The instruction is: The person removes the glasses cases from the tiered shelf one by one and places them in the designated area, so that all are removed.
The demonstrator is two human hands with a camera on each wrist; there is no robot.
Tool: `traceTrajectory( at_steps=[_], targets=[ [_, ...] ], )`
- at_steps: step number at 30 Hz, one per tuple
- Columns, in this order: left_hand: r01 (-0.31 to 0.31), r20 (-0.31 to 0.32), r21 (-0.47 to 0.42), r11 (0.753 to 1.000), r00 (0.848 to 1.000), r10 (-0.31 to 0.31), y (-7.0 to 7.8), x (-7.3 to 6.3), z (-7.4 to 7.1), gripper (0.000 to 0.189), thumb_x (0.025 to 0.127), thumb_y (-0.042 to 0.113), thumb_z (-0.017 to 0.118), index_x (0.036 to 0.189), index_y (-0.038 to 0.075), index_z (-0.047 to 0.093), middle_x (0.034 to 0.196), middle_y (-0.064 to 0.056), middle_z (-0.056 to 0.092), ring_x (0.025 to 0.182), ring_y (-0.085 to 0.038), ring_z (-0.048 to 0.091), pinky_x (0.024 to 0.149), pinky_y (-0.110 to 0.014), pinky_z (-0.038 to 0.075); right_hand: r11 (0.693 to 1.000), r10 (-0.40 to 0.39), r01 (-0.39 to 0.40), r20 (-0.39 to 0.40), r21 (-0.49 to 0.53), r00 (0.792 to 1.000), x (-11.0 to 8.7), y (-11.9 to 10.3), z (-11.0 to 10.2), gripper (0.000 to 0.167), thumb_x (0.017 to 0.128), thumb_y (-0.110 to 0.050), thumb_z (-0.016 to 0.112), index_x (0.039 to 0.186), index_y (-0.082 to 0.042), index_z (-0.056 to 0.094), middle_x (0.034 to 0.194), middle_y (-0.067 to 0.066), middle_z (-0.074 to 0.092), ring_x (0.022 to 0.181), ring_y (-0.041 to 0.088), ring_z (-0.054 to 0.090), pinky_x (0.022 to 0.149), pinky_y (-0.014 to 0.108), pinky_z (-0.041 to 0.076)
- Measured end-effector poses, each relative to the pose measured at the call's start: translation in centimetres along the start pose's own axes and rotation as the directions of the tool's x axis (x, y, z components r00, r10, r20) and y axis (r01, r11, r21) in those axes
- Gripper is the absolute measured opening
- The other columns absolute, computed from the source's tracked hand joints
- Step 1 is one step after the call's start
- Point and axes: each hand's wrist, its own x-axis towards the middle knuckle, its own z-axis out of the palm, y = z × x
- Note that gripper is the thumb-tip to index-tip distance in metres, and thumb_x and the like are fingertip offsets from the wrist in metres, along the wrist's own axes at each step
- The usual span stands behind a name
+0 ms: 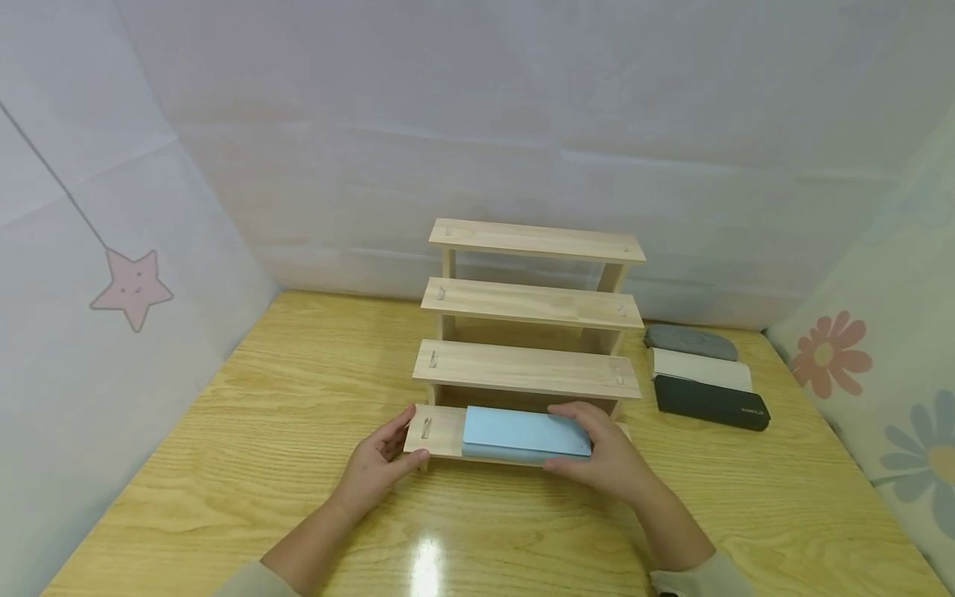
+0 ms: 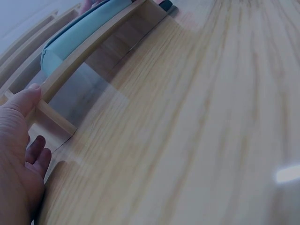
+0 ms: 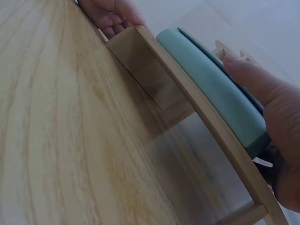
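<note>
A light blue glasses case (image 1: 525, 431) lies lengthwise on the lowest step of a tiered wooden shelf (image 1: 533, 365). My right hand (image 1: 608, 452) holds the case by its right end, thumb at the front and fingers over the back edge. At the left end of that same step, my left hand (image 1: 380, 460) grips the board between thumb and fingers. The left wrist view shows the left thumb (image 2: 28, 97) against the board's corner. In the right wrist view the case (image 3: 211, 84) rests along the board, its far end partly covered by my right hand.
Right of the shelf, a grey case (image 1: 690, 341), a cream-white case (image 1: 701, 369) and a black case (image 1: 709, 403) with small lettering lie side by side on the wood-grain table (image 1: 246, 439). Pale cloth walls (image 1: 522, 108) with star and flower prints enclose the table.
</note>
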Motion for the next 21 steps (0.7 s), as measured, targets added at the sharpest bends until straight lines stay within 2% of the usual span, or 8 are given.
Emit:
traceTrajectory(
  at_steps=[4,11,21],
  targets=[
    [-0.011,0.004,0.003,1.000,1.000,0.011,0.05,0.04,0.07,0.073,0.087,0.016,0.075,0.149,0.004,0.038,0.157,-0.014,0.033,0.142,-0.035,0.036,0.113,-0.047,0.035,1.000,0.008,-0.008,0.001,-0.021,1.000,0.16,0.13,0.32,0.068,0.072,-0.036,0.087,0.131,-0.016,0.060,0.136,0.006,0.058,0.126,0.032,0.053,0.104,0.056,0.045],
    [-0.018,0.005,0.003,1.000,1.000,0.018,-0.01,0.02,0.11,0.073,0.087,0.015,0.075,0.149,0.003,0.038,0.157,-0.015,0.033,0.142,-0.036,0.036,0.113,-0.048,0.035,0.992,-0.003,0.004,0.006,-0.122,1.000,0.36,0.24,0.79,0.070,0.070,-0.038,0.088,0.131,-0.016,0.060,0.133,0.007,0.060,0.122,0.032,0.055,0.100,0.054,0.047],
    [-0.016,0.001,0.003,1.000,1.000,0.016,-0.12,0.05,0.06,0.074,0.087,0.015,0.075,0.150,0.004,0.038,0.157,-0.015,0.034,0.141,-0.036,0.038,0.112,-0.043,0.039,0.992,0.032,-0.029,0.024,-0.122,0.999,0.50,0.01,0.98,0.070,0.069,-0.033,0.089,0.131,-0.017,0.061,0.132,0.006,0.060,0.122,0.030,0.054,0.099,0.052,0.047]
  ],
)
